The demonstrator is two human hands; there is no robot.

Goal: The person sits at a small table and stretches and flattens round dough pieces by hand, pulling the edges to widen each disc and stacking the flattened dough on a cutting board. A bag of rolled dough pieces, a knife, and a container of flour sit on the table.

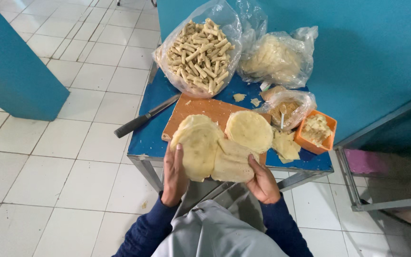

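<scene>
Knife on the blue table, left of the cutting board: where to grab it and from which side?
Take the knife by its dark handle, the lower-left end that juts past the table edge. Come from the left, over the floor, probably with the left hand. The blade points up-right, close along the cutting board, so that end gives little room for a grip.

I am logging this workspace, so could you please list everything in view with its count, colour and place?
Round wrappers: several, pale yellow, over the board's near edge, some held in both hands.
Cutting board: one, brown, centre of table.
Knife: one, black handle, at table's left edge.
Bag of rolls: one, clear, tan rolls, far left of table.
Bag of wrappers: one, clear, pale contents, far right.
Small bag: one, clear, brownish filling with a spoon, right of board.
Tub: one, orange, pale pieces inside, right edge.
Table: one, blue top.
Left hand: under left wrapper.
Right hand: under right wrappers.
</scene>
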